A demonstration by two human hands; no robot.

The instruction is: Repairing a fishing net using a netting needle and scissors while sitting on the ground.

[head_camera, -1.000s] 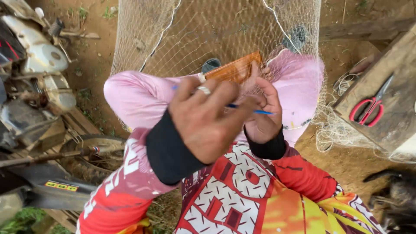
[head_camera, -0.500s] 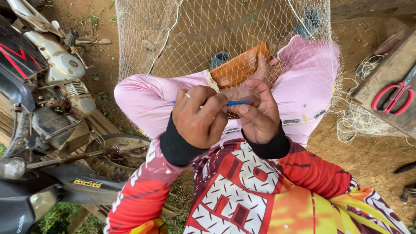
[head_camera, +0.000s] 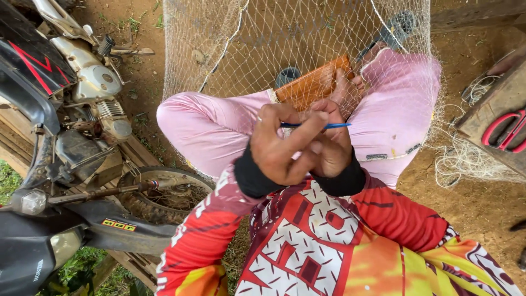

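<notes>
While both grip, left hand (head_camera: 282,148) and right hand (head_camera: 331,145) pinch blue needle (head_camera: 318,125).

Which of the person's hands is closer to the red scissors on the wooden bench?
The right hand. It works the blue needle on the side toward the red scissors; the left hand sits just beyond it, farther off.

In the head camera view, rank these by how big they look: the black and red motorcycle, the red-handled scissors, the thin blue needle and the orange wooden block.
1. Black and red motorcycle, by far the largest.
2. Orange wooden block.
3. Red-handled scissors, partly cut off at the edge, so this rank against the block is unsure.
4. Thin blue needle, held between left hand and right hand.
</notes>
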